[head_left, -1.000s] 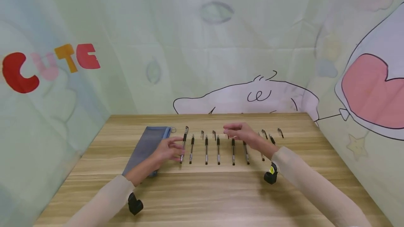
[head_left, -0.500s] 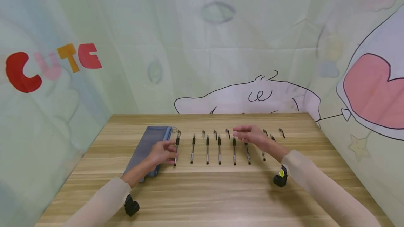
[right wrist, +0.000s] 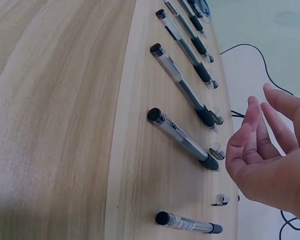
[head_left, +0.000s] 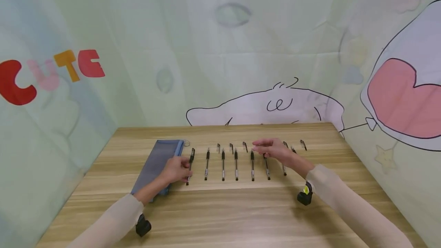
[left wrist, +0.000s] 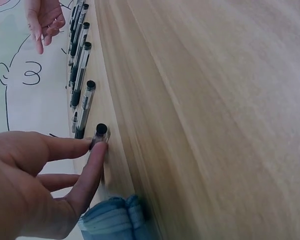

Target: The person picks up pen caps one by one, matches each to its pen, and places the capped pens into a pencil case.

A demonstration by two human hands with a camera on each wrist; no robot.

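Observation:
At the left end of a row of gel pens, my left hand [head_left: 177, 168] pinches a capped black pen [head_left: 191, 159] between thumb and fingers. In the left wrist view the thumb and a fingertip meet at the pen's black end [left wrist: 101, 129]. This pen lies beside a blue-grey zip pouch [head_left: 156, 160]. My right hand [head_left: 273, 151] hovers above the right part of the row, its fingers loosely bent and holding nothing. It covers parts of the pens and caps behind it. In the right wrist view, the right hand [right wrist: 272, 155] is off the pens' tip ends.
Several uncapped pens [head_left: 223, 165] lie side by side, tips pointing away. Loose caps [head_left: 245, 147] lie beyond most of them, near the back of the wooden table [head_left: 220, 217]. A ring [head_left: 187, 143] hangs at the pouch's corner. A printed curtain [head_left: 206, 49] stands behind.
My left hand has shifted the capped pen leftward, away from the other pens and closer to the pouch. My right hand has drifted a little right, uncovering a cap.

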